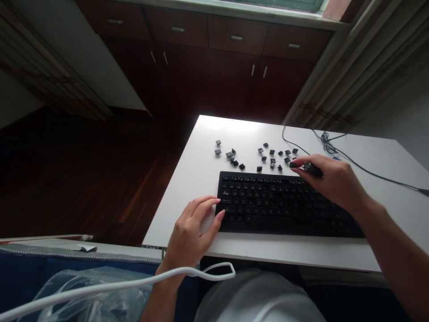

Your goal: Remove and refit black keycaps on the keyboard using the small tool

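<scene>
Fingers [301, 162] of the right hand [330, 179] pinch a small dark piece at the keyboard's far right edge, thumb and forefinger closed on it, though whether it is a keycap or some tool I cannot tell. Now, biggest first: the white table [368, 147] fills the middle of the view, and on it lies the black keyboard [284, 203], long side facing the person. Left hand [192, 230] rests at the keyboard's near left corner, palm on the table edge, fingers loosely spread, with the thumb tip touching the keyboard's left rim and the forefinger lying along the table just beside it. Right forearm comes in from the lower right, crossing over the keyboard's right end. A dark cable [351, 161] runs from behind the right hand across the table to the right. At lower left sits a clear plastic bag [97, 290]; what is in it I cannot make out. A white cord [134, 284] loops across it. Smallest of all: loose black keycaps [268, 156] lie scattered just beyond the keyboard's far edge, in two rough clusters.
</scene>
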Motion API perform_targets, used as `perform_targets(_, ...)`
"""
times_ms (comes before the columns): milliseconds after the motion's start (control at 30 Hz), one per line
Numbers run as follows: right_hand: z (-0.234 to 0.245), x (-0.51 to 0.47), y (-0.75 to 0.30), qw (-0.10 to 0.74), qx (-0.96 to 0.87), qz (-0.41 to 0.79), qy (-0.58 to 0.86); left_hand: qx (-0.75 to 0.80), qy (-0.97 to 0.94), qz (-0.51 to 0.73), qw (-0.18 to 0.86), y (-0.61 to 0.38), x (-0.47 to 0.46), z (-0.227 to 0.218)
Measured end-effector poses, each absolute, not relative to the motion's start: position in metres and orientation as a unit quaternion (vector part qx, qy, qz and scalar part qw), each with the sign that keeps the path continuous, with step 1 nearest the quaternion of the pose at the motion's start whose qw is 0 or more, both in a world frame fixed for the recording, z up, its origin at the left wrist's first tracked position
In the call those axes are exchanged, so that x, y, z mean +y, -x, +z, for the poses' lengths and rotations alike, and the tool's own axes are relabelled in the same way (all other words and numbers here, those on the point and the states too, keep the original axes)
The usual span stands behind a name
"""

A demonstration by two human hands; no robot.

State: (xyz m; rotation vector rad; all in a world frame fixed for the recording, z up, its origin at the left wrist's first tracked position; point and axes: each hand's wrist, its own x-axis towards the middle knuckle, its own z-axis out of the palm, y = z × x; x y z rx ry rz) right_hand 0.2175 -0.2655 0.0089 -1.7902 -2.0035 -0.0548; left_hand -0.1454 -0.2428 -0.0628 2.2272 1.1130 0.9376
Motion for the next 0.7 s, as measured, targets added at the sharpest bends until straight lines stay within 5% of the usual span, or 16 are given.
perform_targets(700,0.001,-0.250,-0.264,0.173,-0.642,0.095,0.740,0.398,-0.821,0.335,0.237,0.148,-0.242,-0.065)
